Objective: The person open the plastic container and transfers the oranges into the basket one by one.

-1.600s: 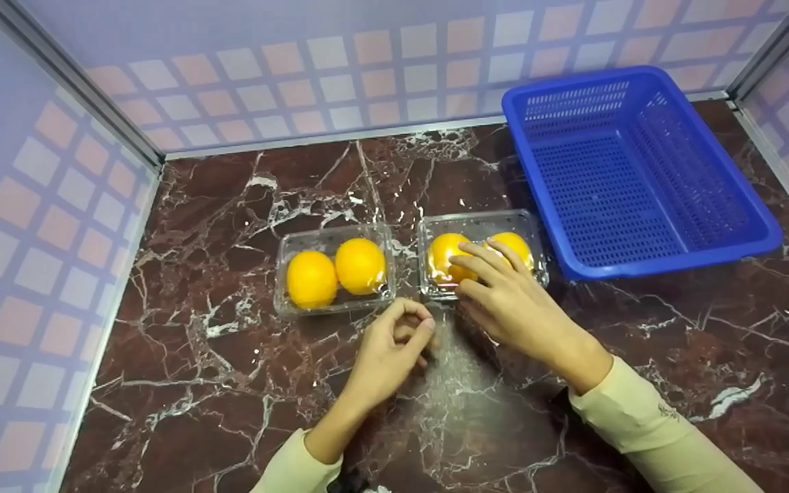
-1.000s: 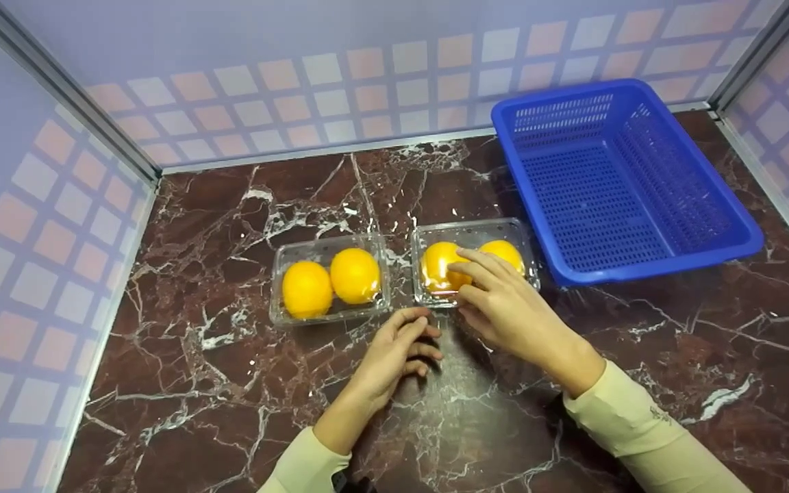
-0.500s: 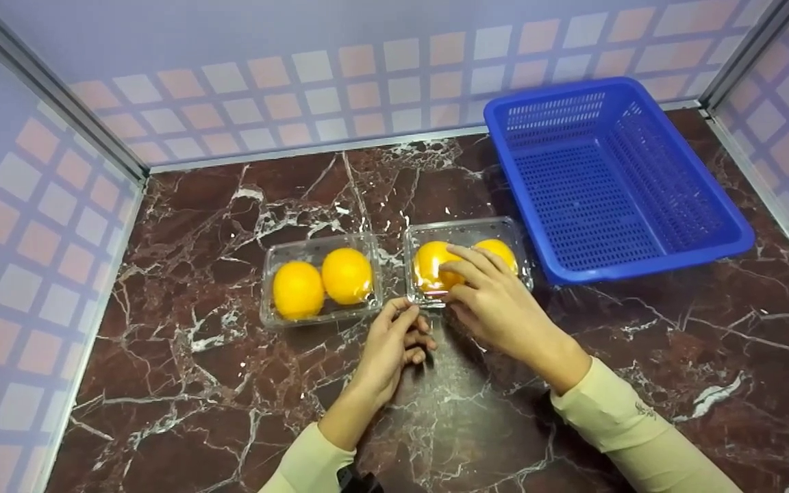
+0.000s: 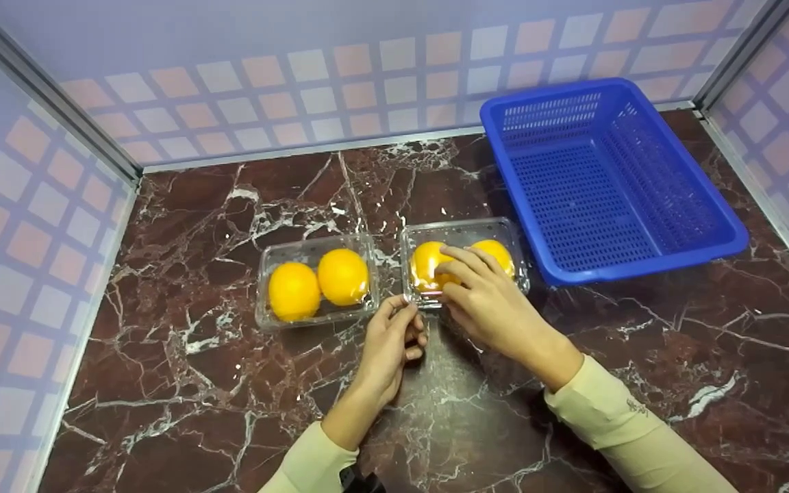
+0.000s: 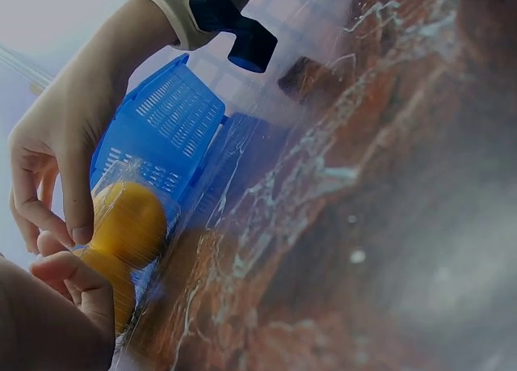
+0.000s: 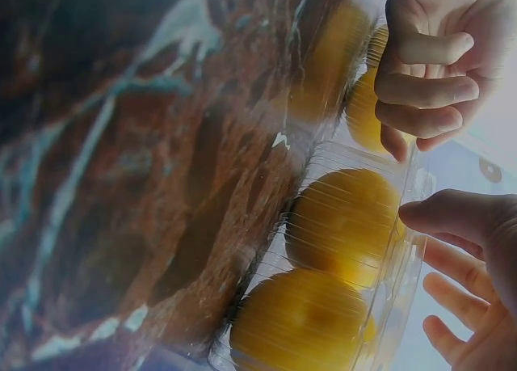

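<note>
Two clear plastic fruit boxes stand side by side, each with two oranges inside. The right box (image 4: 459, 226) has its near-left corner pinched between the thumb and index finger of my left hand (image 4: 384, 342); its other fingers curl inward. My right hand (image 4: 490, 298) rests over the same box, fingers spread across the top above the oranges (image 4: 429, 266). In the right wrist view, the right thumb (image 6: 436, 213) lies at the rim of the box. The left box (image 4: 316, 246), with its oranges (image 4: 343, 276), is just left of my left hand.
A blue plastic basket (image 4: 538, 226) sits close to the right box, toward the back. Panels with a tile pattern (image 4: 298, 68) enclose the back and both sides of the dark marbled table (image 4: 196, 411).
The left hand, formerly just in front of the gap between the boxes, has moved up to the right box's near-left corner. The right hand stays over that box. The view has shifted slightly.
</note>
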A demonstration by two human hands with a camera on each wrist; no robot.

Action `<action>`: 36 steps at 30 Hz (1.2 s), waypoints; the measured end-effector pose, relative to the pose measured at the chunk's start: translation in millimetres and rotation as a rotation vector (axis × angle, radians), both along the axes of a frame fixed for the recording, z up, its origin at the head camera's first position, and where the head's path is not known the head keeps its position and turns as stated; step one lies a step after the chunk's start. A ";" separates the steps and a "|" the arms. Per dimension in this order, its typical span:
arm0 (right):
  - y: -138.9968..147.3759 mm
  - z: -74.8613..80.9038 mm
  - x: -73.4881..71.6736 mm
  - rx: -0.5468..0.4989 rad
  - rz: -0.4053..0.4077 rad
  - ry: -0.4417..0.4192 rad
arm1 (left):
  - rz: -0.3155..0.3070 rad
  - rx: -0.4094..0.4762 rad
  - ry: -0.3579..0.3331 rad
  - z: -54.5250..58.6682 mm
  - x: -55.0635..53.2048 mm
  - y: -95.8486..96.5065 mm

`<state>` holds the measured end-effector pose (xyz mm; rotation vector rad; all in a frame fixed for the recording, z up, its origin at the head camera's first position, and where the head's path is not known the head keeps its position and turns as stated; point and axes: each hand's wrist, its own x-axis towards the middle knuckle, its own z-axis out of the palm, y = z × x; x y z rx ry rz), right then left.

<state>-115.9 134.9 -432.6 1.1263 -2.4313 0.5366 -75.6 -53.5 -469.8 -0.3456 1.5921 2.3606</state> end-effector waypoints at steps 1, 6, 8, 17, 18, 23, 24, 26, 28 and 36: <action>-0.3 -0.1 -0.2 -0.001 0.002 -0.001 | 0.003 -0.003 0.002 -0.5 -0.2 0.3; -1.6 0.8 -1.0 0.012 0.004 -0.023 | 0.019 -0.019 0.004 -0.7 -1.5 2.0; -1.3 1.8 -0.8 0.016 -0.001 -0.032 | 0.020 -0.021 0.005 0.4 -2.0 2.8; -1.7 3.4 0.5 0.042 -0.018 -0.034 | 0.007 -0.009 -0.006 4.3 -1.1 2.0; -1.9 3.3 1.0 0.045 -0.020 -0.037 | 0.006 -0.006 -0.010 4.1 -0.9 1.9; -2.8 1.9 3.0 0.046 -0.026 -0.047 | -0.006 -0.004 -0.017 3.9 0.4 2.0; -2.8 1.8 3.0 0.045 -0.026 -0.045 | -0.009 -0.004 -0.015 4.1 0.5 1.9; -2.9 1.8 3.2 0.039 -0.025 -0.042 | -0.014 -0.010 -0.008 4.7 0.8 1.8; -3.1 2.1 3.4 0.037 -0.022 -0.036 | -0.015 -0.014 -0.004 5.2 1.0 1.7; -3.8 2.5 3.8 0.043 -0.024 -0.029 | -0.016 -0.025 -0.014 6.1 1.5 2.5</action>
